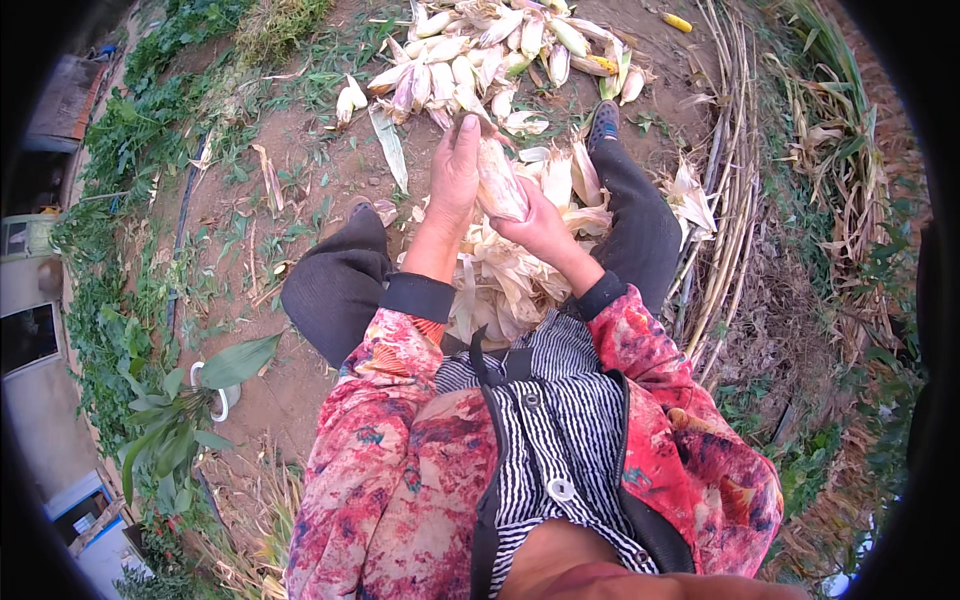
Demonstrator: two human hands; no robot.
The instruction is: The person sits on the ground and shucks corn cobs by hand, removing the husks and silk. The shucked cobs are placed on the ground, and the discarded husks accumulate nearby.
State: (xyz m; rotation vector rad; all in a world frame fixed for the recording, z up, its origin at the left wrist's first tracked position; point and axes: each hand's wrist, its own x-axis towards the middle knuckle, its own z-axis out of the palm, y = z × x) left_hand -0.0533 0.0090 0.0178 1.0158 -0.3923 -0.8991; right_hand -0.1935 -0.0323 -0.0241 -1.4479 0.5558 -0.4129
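Observation:
An ear of corn (498, 180) in a pale, dry husk lies between my hands, above a heap of loose husks (510, 262) between my legs. My left hand (454, 169) grips its far end, thumb pointing away from me. Around the near end wrap the fingers of my right hand (537, 223). How much of the kernels is bared cannot be made out. Just beyond my hands sits a pile of unshucked corn ears (480, 60), their husks whitish to purple.
Dry stalks (724, 187) lie along the right. A bare yellow cob (676, 22) rests on the soil at the far right. To my left are a leafy plant (169, 427), a white-handled container (225, 397) and a dark hose (180, 232).

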